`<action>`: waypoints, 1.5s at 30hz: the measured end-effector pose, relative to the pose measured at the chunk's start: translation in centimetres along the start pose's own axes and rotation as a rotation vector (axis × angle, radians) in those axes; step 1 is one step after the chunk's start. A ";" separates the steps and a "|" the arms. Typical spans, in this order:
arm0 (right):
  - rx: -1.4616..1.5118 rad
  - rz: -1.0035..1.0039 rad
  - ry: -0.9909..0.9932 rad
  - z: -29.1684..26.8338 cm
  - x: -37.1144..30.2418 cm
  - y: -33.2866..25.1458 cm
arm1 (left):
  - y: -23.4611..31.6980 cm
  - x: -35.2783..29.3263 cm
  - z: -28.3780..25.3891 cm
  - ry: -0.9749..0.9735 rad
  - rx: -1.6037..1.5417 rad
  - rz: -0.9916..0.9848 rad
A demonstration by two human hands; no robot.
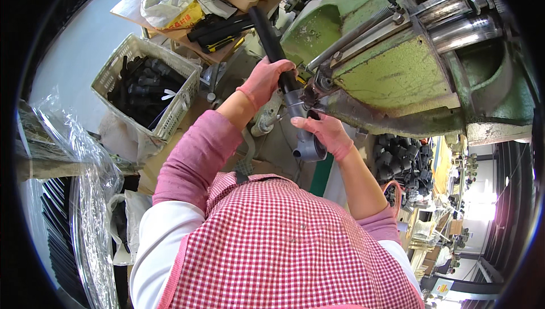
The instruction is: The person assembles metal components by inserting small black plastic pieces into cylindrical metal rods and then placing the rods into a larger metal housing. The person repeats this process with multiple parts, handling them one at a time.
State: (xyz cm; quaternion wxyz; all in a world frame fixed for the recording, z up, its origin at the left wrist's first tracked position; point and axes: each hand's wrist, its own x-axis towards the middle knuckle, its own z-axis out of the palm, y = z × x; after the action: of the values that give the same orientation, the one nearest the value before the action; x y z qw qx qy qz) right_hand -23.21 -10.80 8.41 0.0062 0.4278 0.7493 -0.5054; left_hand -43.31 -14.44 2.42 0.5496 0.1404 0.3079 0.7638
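Note:
A long black tube (265, 32) slants across the middle of the view, its far end up and to the left. At its near end is a grey metal fitting (310, 150) with a rounded, ring-like shape. My left hand (264, 81), in a pink glove, is closed round the tube partway along. Lower down, my right hand (328, 134), gloved in pink too, grips the grey fitting, with its thumb across the front. The tube's middle passes close by the rod end of a green machine (392, 79); whether they touch, I cannot tell.
Left of my arm stands a pale plastic crate (180, 104) full of black parts. A cluttered table (170, 39) at the far left holds bags and black tubes. Right of my right hand lies a heap of black parts (400, 158). Clear plastic wrap (93, 195) hangs at the left.

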 end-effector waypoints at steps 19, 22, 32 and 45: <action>-0.355 -0.365 0.387 4.3 0.5 1.3 | -2.1 0.5 -7.4 0.097 0.307 -0.228; -0.388 -0.236 0.294 4.0 0.4 1.9 | -2.7 1.1 -8.9 0.083 0.260 -0.235; -0.332 -0.099 0.132 2.5 -2.5 -0.3 | 0.1 1.9 -10.1 -0.224 0.169 -0.304; 0.248 0.212 0.650 -1.0 -16.5 21.5 | -0.4 1.3 -16.6 0.232 0.315 -0.265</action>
State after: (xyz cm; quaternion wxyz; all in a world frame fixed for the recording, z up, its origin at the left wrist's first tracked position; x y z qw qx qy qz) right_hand 1.62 -17.86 0.03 -0.2316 0.6390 0.5967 -0.4266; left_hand -52.61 -18.44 -10.84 0.5775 0.0942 0.5002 0.6383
